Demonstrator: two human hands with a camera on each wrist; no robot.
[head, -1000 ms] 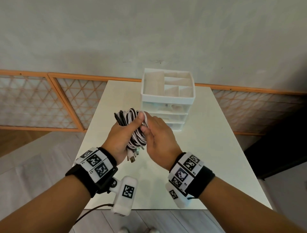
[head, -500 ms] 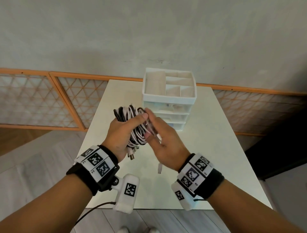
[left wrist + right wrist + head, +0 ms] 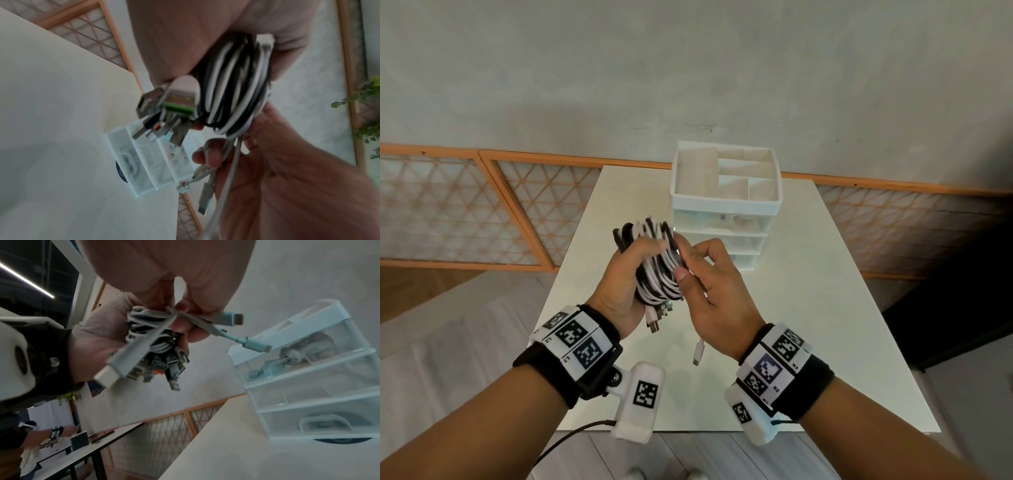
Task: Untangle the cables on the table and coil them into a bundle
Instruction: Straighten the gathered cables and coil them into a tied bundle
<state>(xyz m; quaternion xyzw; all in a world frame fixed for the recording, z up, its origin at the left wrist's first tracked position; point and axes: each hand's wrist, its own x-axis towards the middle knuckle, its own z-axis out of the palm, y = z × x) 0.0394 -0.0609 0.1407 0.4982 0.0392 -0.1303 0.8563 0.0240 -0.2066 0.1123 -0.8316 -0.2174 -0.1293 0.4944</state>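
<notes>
A pale plaster wall and a low orange-framed lattice screen (image 3: 465, 212) stood behind a white bench (image 3: 808, 325). Both hands were raised above the bench, nearer its front than the white drawer organiser (image 3: 726, 205) standing at its far middle.

On the left, the left hand (image 3: 626, 277) gripped the bundle of black and white cables (image 3: 654, 270), fingers curled round the coils and thumb pressed across the top. A cluster of USB plugs (image 3: 164, 113) stuck out below the palm.

To the right, the right hand (image 3: 719, 294) had closed back in against the bundle after drawing slightly away half a second earlier. Its thumb and fingers were pinching a loose white cable tail (image 3: 203, 326) against the coil's right side. From the head view another white plug (image 3: 698, 354) dangled below that hand, lower than it had hung a moment before.

That suggested the coiling was nearly finished: the cables were off the bench and gathered, with only the last free ends left to wrap or tuck in.
</notes>
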